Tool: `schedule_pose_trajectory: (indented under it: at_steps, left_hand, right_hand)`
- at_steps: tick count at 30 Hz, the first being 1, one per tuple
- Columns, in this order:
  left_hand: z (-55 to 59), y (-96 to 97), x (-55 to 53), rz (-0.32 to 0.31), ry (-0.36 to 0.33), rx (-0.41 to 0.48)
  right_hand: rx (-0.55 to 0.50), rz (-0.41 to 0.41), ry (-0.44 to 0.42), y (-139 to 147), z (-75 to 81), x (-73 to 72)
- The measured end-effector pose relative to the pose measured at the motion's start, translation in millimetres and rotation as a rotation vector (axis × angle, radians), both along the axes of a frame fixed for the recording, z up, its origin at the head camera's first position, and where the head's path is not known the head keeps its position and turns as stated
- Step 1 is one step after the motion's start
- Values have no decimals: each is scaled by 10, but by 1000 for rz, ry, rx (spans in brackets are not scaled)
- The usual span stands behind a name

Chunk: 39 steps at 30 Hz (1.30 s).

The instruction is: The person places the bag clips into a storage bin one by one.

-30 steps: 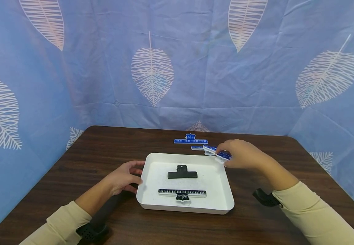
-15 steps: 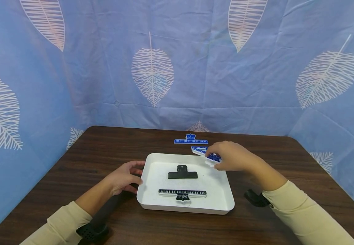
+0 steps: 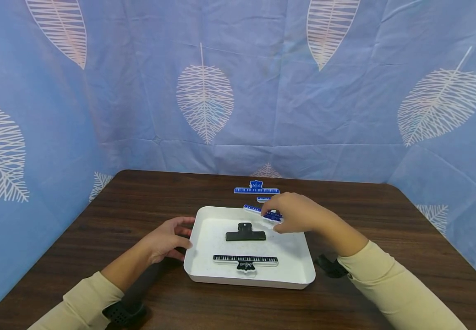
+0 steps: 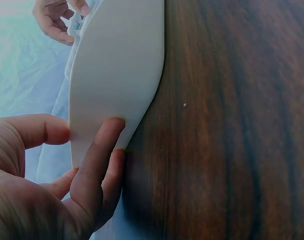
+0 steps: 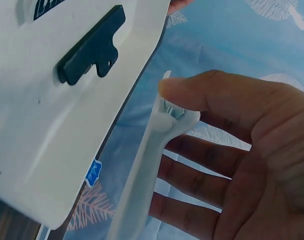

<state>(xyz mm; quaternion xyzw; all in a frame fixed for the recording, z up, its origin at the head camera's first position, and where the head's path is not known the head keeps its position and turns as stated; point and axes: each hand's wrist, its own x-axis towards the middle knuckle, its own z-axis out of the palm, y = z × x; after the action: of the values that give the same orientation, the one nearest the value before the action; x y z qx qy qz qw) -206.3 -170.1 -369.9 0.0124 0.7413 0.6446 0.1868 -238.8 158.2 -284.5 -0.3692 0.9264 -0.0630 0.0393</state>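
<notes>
Currently, the head view shows the right hand (image 3: 297, 213) pinching a blue-and-white clip (image 3: 252, 209), which hangs tilted over the far rim of the white tray (image 3: 291, 259). Flat inside the tray lie a plain black clip (image 3: 245, 235) and a keyboard-patterned black clip (image 3: 245, 259). Levelling the long bar would help it pass over the rim and the plain black clip without a knock.

The left wrist view has the left hand (image 4: 67, 175) with fingers spread, tips against the tray's outer wall and thumb at the rim; light, even pressure should steady the tray without tipping it.

The right wrist view shows the thumb on the held clip near its metal spring, the other fingers behind. A firm but measured pinch seems best: squeezing hard could spread the clip's mouth.
</notes>
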Motion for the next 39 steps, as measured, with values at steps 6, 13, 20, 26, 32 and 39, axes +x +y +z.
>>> schedule_pose_trajectory:
  at_steps: [6,13,20,26,32,39]
  left_hand:
    - [1,-4,6,-1,6,1]
    - [-13,-2,-12,-6,11,7]
    - [-10,-3,-10,-1,14,4]
    - [-22,-9,-16,-6,17,4]
    - [-20,-12,-15,-13,20,6]
    - [-22,-13,-12,-13,16,8]
  right_hand:
    - [-21,76,-49,-84,-68,-14]
    - [-41,123,-85,-178,-153,-29]
    - [-22,173,-152,-269,-268,-102]
    - [12,188,-173,-362,-381,-116]
    - [38,217,-160,-443,-423,-85]
    - [80,207,-124,-479,-426,-55]
